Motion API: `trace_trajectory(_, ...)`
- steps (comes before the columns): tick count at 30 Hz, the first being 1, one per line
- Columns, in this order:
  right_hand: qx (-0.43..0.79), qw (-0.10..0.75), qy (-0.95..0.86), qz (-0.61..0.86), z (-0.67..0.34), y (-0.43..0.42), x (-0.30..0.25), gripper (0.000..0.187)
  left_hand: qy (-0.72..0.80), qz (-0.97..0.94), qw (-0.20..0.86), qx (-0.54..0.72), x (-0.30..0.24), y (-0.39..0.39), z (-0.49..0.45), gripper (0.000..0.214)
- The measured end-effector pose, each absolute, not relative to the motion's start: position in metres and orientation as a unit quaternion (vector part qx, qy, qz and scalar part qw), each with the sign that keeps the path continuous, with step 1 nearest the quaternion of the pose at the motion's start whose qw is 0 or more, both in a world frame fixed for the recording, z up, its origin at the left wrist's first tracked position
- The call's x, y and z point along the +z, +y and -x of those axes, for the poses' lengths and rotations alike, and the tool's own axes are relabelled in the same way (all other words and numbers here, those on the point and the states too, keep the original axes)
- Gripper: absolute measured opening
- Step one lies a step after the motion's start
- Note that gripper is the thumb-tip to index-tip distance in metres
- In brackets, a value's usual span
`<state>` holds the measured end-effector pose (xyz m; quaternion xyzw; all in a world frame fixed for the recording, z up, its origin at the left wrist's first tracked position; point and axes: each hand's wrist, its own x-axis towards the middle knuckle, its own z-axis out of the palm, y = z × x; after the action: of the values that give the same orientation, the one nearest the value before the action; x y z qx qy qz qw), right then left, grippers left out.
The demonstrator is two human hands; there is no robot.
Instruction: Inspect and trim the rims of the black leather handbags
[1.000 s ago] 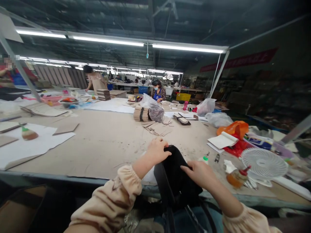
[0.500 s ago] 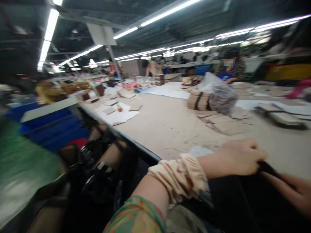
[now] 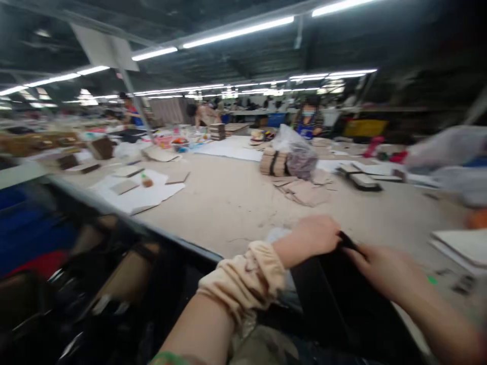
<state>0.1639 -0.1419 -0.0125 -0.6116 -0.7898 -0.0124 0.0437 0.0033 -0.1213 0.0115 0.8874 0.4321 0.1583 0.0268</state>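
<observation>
My left hand (image 3: 312,235), with a cream cuff (image 3: 243,279) at the wrist, is closed on the upper edge of a black fabric piece (image 3: 342,299). My right hand (image 3: 390,266) grips the same edge a short way to the right, thumb towards the left hand. The black piece hangs down from both hands over the near side of the table, and its lower part runs out of view. What kind of article it is does not show clearly. Just behind my left hand, a pale translucent scrap (image 3: 277,234) lies on the tabletop (image 3: 213,213).
Strapped brown panels (image 3: 274,162) stand beside a clear plastic bag (image 3: 302,154) on the table. White sheets with a small bottle (image 3: 146,180) lie to the left. Black bundles (image 3: 129,274) and a blue bin (image 3: 34,238) are at lower left. A person (image 3: 307,121) sits across.
My view has swung to the right, so the table contents sit further left. More of my right hand and forearm shows. Both hands keep hold of the black fabric.
</observation>
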Motion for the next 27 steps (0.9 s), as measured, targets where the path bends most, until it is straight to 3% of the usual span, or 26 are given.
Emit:
trace_trajectory(5,-0.001,0.024,-0.752,0.659,-0.166,-0.168,0.012,0.034,0.468,-0.867,0.032,0.169,0.005,-0.115,-0.007,0.024)
trace_trajectory(27,-0.021,0.025,-0.75,0.661,-0.162,-0.155,0.018,0.037,0.503,-0.85,0.027,0.157,0.011,-0.122,-0.015,0.026)
